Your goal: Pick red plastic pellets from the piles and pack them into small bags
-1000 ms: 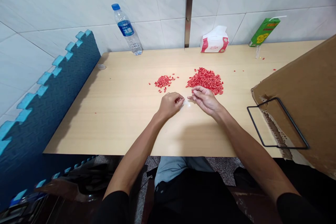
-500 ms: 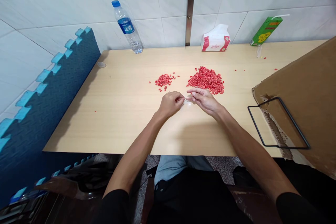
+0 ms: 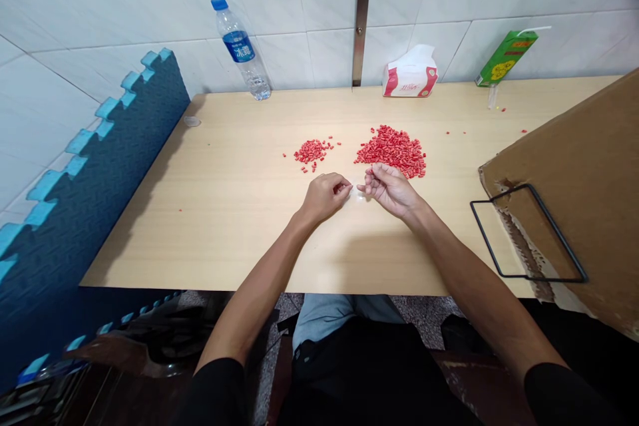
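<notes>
On the wooden table [image 3: 224,213] lie two heaps of small red pellets: a large heap [image 3: 392,150] and a small heap [image 3: 312,152] to its left. My left hand [image 3: 324,195] rests on the table below the small heap, fingers curled in a pinch. My right hand [image 3: 392,188] is just below the large heap, fingers curled, with a red pellet showing at the fingertips. Between the two hands lies a small clear piece [image 3: 357,192]; both sets of fingertips are at its edges.
A water bottle [image 3: 240,50], a tissue pack [image 3: 409,73] and a green drink carton [image 3: 505,58] stand along the tiled wall. A cardboard box [image 3: 579,173] with a black wire frame [image 3: 524,233] fills the right side. Blue foam mats [image 3: 90,173] lean at the left. Stray pellets dot the table.
My right hand has drawn slightly back from my left hand and curled its fingers more. The view has shifted a little; the heaps have not moved.
</notes>
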`<control>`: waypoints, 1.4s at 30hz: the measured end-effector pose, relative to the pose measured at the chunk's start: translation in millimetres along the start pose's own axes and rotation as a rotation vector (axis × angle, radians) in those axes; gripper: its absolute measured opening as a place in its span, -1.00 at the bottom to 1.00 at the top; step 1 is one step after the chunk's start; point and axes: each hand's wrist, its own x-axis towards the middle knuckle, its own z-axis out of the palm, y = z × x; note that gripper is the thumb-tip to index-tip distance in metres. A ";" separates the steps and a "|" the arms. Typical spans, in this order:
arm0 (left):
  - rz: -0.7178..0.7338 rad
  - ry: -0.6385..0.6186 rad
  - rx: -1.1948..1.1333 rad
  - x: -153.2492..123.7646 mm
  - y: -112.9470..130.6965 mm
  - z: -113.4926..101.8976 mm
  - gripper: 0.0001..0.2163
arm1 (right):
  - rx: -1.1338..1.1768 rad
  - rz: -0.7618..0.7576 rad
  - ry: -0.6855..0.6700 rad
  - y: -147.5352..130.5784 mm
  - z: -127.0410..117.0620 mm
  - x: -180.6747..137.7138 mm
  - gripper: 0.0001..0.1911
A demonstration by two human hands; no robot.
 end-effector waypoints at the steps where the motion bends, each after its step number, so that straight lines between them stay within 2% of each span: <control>1: -0.002 -0.003 -0.002 0.0 0.3 -0.1 -0.88 | -0.004 -0.004 0.001 0.2 0.0 0.0 -0.70; 18: -0.041 -0.004 -0.125 0.0 6.9 1.3 -0.89 | -0.257 -0.073 0.055 4.8 6.8 -3.4 -0.67; 28: -0.238 -0.075 -0.384 -2.2 20.0 0.9 -0.85 | -0.593 -0.185 0.106 8.9 16.6 -6.8 -0.71; 33: -0.312 -0.125 -0.497 -2.1 21.7 1.0 -0.84 | -0.633 -0.206 0.117 6.6 18.7 -8.7 -0.75; 42: -0.363 -0.136 -0.554 -1.7 20.8 2.2 -0.81 | -0.672 -0.207 0.089 11.1 12.2 -7.2 -0.77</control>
